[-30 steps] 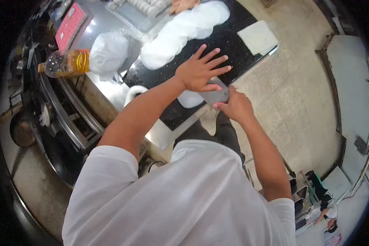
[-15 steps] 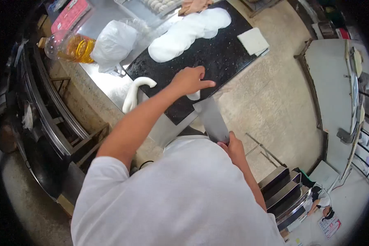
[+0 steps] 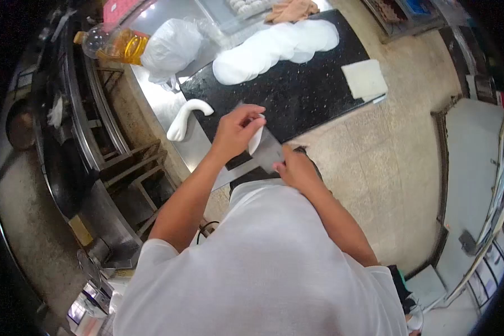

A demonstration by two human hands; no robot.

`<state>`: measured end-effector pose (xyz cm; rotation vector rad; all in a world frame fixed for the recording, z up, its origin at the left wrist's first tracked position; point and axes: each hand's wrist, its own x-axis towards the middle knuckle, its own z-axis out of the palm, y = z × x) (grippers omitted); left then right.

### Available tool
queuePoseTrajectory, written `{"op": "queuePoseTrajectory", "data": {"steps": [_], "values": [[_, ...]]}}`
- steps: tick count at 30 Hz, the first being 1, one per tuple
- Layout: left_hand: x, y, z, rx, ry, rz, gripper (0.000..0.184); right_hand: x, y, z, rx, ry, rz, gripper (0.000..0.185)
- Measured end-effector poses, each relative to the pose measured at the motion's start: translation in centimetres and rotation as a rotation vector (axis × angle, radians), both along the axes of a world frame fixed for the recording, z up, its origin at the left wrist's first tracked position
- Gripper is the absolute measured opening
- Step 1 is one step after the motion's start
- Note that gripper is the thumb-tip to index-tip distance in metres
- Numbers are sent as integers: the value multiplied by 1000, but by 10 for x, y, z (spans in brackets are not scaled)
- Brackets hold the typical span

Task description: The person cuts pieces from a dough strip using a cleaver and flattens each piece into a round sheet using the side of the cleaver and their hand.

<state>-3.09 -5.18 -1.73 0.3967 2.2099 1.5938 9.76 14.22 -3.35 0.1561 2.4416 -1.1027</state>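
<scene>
My right hand [image 3: 298,168] grips the handle of a broad-bladed cleaver [image 3: 270,152], held low at the near edge of the black work board. My left hand [image 3: 236,131] pinches a small white dough wrapper [image 3: 256,141] against or just over the blade; whether it still sticks to the metal I cannot tell. Farther back on the black board [image 3: 229,101] lies a long overlapping row of thin round dough wrappers [image 3: 274,47]. Left of my hands, a bent rope of white dough [image 3: 186,119] rests across the board's edge and the metal table.
A folded white cloth [image 3: 365,78] sits at the board's right edge. Back left stand an oil bottle [image 3: 120,46] and a white plastic bag [image 3: 171,50]. A brown cloth [image 3: 293,10] lies behind the wrappers, near a tray of dough pieces [image 3: 246,7].
My left hand has come down from the board toward my body and now pinches the wrapper. The cleaver has risen to meet it, its blade now under or beside the left fingers.
</scene>
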Motion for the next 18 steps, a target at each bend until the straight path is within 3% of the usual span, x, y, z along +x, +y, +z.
{"op": "queuePoseTrajectory", "data": {"steps": [1, 5, 10, 11, 13, 14, 15, 16, 17, 18], "values": [[-3, 0, -4, 157, -23, 106, 27, 4, 7, 2, -25, 26, 79, 38], [-45, -11, 15, 200, -108, 396, 34, 9, 73, 7, -36, -48, 96, 34], [-109, -31, -6, 253, -315, 702, 36, 18, 150, 10, 5, 38, -89, 28], [-112, -41, -25, 164, -258, 766, 36, 19, 160, 14, 2, 39, -81, 28], [-111, -53, -31, 74, -191, 836, 36, 15, 173, 22, -117, 322, -284, 23], [-100, -59, -29, -122, -8, 755, 33, 12, 180, 22, -124, 319, -279, 23], [-85, -64, -26, -315, 172, 664, 32, 8, 185, 20, -311, 292, -465, 22], [-68, -55, -1, -500, 245, 654, 39, 3, 187, 17, -498, 261, -650, 22], [-51, -51, 7, -504, 245, 657, 39, -7, 184, 10, -501, 258, -647, 22], [-38, -49, 11, -699, 194, 578, 44, -21, 177, -2, -625, 272, -794, 22]]}}
